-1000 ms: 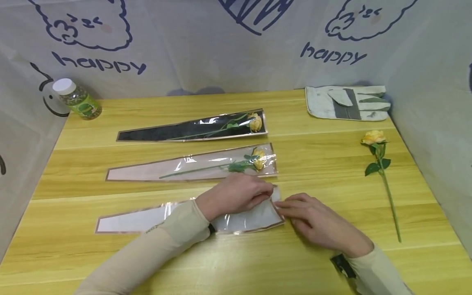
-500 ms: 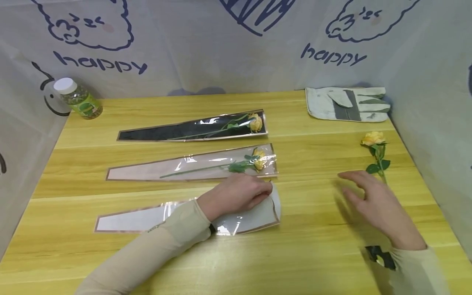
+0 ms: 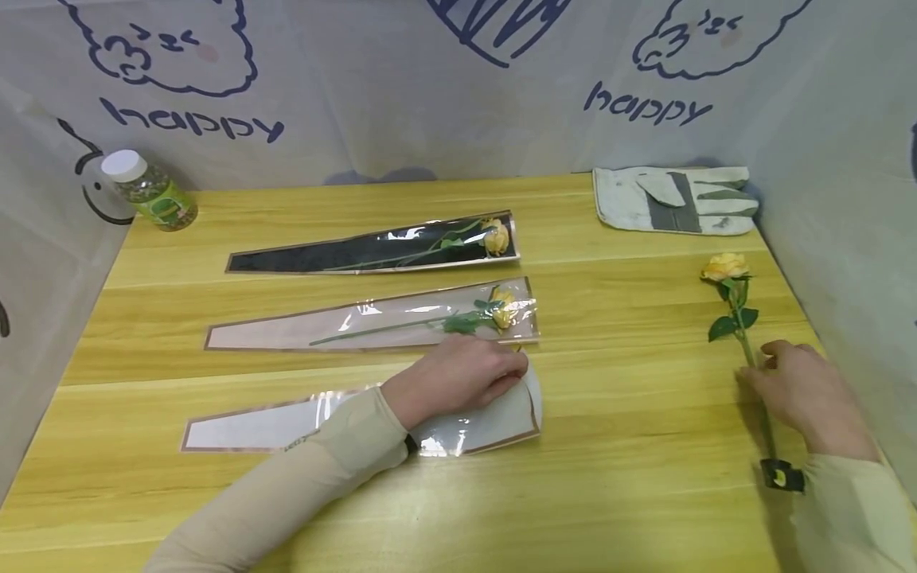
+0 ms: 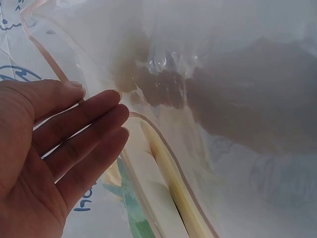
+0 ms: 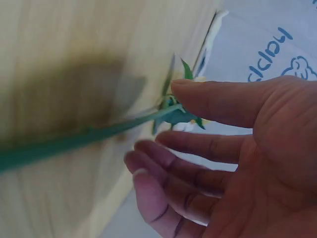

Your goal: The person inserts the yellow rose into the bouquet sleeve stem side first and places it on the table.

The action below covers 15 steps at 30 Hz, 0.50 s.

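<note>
My left hand pinches the brown-edged mouth of a clear-fronted, white-backed flower sleeve. In the left wrist view, thumb and forefinger of the left hand meet on the sleeve's border, and the mouth gapes beside them. At the right, my right hand is at the stem of a yellow rose lying on the table. The right wrist view has its thumb and fingers apart around the green stem, not closed on it; the right hand partly hides the bloom.
Behind the white sleeve lie a pink sleeve and a black sleeve, each with a yellow rose inside. A work glove lies at the back right of the wooden table. A lidded jar stands back left.
My right hand has left the white sleeve's mouth and moved right to the rose stem. My left hand keeps its pinch, and the sleeve's mouth now bulges more.
</note>
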### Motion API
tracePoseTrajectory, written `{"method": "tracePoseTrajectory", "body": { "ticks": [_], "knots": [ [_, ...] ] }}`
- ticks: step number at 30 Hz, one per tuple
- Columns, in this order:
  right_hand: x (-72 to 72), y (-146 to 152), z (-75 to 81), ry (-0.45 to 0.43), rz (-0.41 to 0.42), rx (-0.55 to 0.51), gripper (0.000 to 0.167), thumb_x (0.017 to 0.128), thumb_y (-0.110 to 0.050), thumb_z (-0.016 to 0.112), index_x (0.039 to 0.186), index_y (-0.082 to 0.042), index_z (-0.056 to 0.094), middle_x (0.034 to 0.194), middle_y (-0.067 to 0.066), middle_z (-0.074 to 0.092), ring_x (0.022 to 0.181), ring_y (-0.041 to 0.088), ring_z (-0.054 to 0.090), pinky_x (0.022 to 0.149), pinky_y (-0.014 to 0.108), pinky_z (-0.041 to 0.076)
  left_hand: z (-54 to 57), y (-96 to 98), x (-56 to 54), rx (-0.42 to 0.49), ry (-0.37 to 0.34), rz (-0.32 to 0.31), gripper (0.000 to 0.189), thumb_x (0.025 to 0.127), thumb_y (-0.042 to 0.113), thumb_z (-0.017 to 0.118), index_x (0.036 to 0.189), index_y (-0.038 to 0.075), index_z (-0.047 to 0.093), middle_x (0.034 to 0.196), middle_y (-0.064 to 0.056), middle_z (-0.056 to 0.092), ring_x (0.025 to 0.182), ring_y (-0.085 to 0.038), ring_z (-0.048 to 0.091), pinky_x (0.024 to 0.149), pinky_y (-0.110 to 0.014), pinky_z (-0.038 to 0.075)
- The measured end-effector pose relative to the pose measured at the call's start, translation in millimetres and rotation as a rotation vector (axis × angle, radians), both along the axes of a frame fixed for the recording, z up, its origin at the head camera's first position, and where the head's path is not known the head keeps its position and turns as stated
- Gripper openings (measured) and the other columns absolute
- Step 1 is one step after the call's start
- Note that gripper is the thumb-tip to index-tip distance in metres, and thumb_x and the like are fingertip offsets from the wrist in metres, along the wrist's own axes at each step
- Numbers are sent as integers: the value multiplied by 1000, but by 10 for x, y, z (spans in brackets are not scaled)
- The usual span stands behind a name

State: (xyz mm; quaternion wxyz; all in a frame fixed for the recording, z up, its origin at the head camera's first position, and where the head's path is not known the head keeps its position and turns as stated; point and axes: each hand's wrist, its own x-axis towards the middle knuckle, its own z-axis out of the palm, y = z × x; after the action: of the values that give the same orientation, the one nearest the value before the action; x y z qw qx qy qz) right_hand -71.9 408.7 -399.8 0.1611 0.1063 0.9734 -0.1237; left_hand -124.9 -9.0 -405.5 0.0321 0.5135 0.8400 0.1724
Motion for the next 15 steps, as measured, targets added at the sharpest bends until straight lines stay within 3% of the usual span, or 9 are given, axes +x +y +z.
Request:
{"method": "tracePoseTrajectory", "body": {
  "ticks": [3, 6, 15],
  "knots": [
    [-19, 6, -36, -9, 1, -5, 47, 98, -21, 54, 120, 20, 48, 110, 37, 56, 97, 55, 52, 75, 61, 45, 15, -2, 1, -9, 0, 5, 13, 97, 16, 62, 84, 18, 59, 74, 9, 57, 66, -8, 51, 56, -27, 44],
    [-25, 11, -61, -12, -35, -23, 37, 99, -18, 52, 116, 14, 54, 109, 34, 57, 96, 53, 53, 73, 59, 46, 18, -3, 0, -14, -6, 7, 12, 97, 16, 62, 85, 19, 59, 74, 9, 58, 66, -8, 51, 55, -26, 44],
    [-18, 48, -132, 97, -27, -123, 25, 96, -14, 59, 103, 10, 59, 90, 25, 63, 80, 40, 59, 63, 47, 46, 2, -12, -6, -11, 1, 9, 11, 97, 17, 62, 86, 19, 61, 75, 10, 58, 65, -6, 51, 55, -23, 42]
  ]
}}
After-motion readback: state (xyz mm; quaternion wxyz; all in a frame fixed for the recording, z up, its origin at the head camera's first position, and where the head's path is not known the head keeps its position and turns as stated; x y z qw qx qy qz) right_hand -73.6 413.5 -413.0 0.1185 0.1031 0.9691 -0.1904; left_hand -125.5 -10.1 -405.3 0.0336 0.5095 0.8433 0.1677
